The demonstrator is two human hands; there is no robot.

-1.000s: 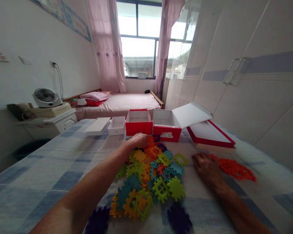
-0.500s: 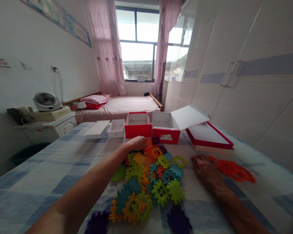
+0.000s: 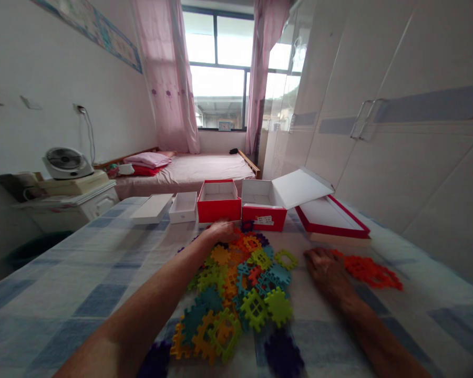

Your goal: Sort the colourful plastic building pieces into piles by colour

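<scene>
A heap of toothed plastic building tiles in orange, yellow, green, teal and purple lies on the checked cloth. My left hand reaches to the heap's far side, its bent fingers at the orange tiles. Its fingertips are blurred and partly hidden, so any hold on a tile cannot be made out. To the right of the heap, my right hand rests palm down on the cloth with its fingers slightly apart. Just beyond it lies a separate group of orange-red tiles, close to its knuckles.
Behind the heap stand two open red boxes, a left one and a right one, beside a small white box and a white lid. A red-rimmed tray is at the right. Dark purple tiles lie near the front.
The whole view has shifted slightly, so everything sits a little further left. My left hand has stayed at the far orange tiles; my right hand has barely moved on the cloth.
</scene>
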